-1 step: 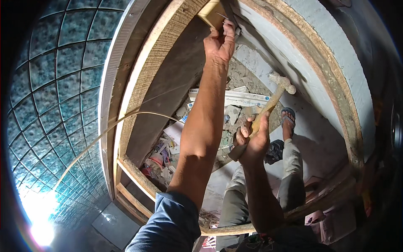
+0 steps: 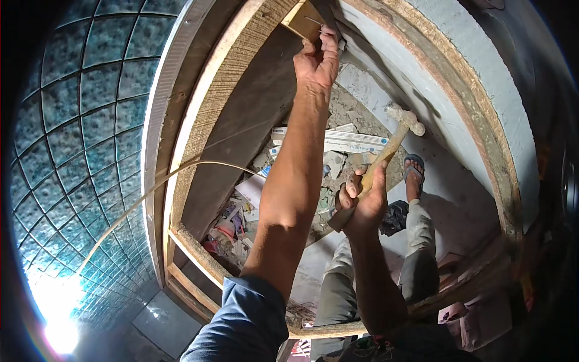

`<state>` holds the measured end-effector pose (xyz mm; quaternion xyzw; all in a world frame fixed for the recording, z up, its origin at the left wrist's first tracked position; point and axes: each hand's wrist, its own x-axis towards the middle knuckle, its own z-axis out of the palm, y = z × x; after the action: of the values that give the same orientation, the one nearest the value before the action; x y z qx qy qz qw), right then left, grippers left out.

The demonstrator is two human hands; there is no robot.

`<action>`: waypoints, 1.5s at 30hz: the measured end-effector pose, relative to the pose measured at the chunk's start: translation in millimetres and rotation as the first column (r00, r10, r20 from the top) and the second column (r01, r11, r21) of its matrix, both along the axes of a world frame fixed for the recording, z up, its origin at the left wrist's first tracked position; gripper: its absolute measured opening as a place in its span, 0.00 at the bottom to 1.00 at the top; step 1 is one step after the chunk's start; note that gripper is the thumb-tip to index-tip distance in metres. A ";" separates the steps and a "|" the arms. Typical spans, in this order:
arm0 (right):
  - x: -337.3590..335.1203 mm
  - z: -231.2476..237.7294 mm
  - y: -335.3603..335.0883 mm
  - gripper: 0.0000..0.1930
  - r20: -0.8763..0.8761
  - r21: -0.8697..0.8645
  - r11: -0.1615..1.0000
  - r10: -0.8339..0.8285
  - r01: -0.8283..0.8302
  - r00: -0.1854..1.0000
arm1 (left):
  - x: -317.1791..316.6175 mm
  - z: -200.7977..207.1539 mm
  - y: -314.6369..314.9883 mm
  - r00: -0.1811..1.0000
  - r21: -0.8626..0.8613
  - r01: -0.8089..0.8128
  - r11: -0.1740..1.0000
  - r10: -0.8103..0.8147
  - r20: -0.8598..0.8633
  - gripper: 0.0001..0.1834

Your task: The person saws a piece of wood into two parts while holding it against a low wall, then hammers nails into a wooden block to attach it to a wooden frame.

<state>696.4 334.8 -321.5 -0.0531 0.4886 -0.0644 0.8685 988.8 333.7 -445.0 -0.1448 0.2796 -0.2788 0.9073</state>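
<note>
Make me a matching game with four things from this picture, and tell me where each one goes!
Things:
1. hammer
2. thin nail
3. sandal
4. tiled surface

Clues:
A. worn on a foot
B. blue-green with dark lines
C. gripped in the right hand
D. at the fingertips of the left hand

Pairs: 1-C, 2-D, 3-A, 4-B

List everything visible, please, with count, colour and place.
Hammer: one, brown handle, centre right
Thin pin: one, grey, top
Wooden block: one, yellowish, top
Wooden beams: several, brown, both sides
Gridded wall: one, teal, left
Strip: one, tan, left
Long packages: some, white, centre
Rubble: uncountable, grey, centre
Bag: one, black, centre right
Sandal: one, grey, centre right
Sleeve: one, blue, bottom
Legs: two, grey trousers, bottom
Left hand: one, bare, top
Right hand: one, bare, on hammer
</note>
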 end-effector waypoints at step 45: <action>73.7 50.7 -0.3 0.26 0.121 0.070 0.978 -0.202 0.195 0.972 | -10.7 2.4 13.5 0.990 0.301 -0.046 0.953 0.002 0.144 0.26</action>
<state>770.1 334.5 -270.8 0.0254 0.4366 -0.1401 0.8883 978.1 347.2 -442.5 0.0130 0.2519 -0.2312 0.9396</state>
